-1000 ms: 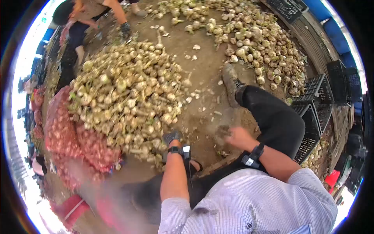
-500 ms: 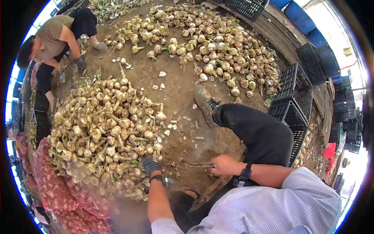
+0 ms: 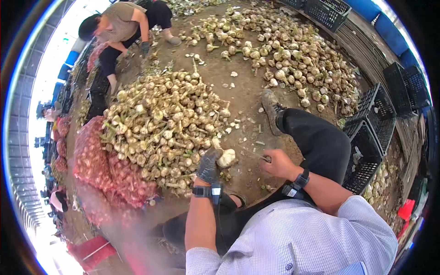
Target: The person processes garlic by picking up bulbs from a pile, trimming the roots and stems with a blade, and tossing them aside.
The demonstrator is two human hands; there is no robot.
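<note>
My left hand (image 3: 210, 164), in a dark grey glove, is closed around a garlic bulb (image 3: 226, 158) at the right edge of a large garlic pile (image 3: 160, 128). The bulb looks pale, with its stem pointing up and away. Just to the right, my bare right hand (image 3: 278, 164) grips a narrow-bladed knife (image 3: 253, 153). Its blade points left toward the bulb, apart from it; the handle is mostly hidden in my fist.
Another garlic heap (image 3: 316, 64) lies at the far right. Black crates (image 3: 366, 146) stand beside my bent knee. Red net sacks (image 3: 98, 160) of garlic sit at left. A co-worker (image 3: 123, 27) bends down at the upper left. Scraps litter the dirt floor (image 3: 243, 101).
My left hand has come up from the pile's edge with a garlic bulb in it. My right hand, with the knife, stays near. The camera view has shifted left.
</note>
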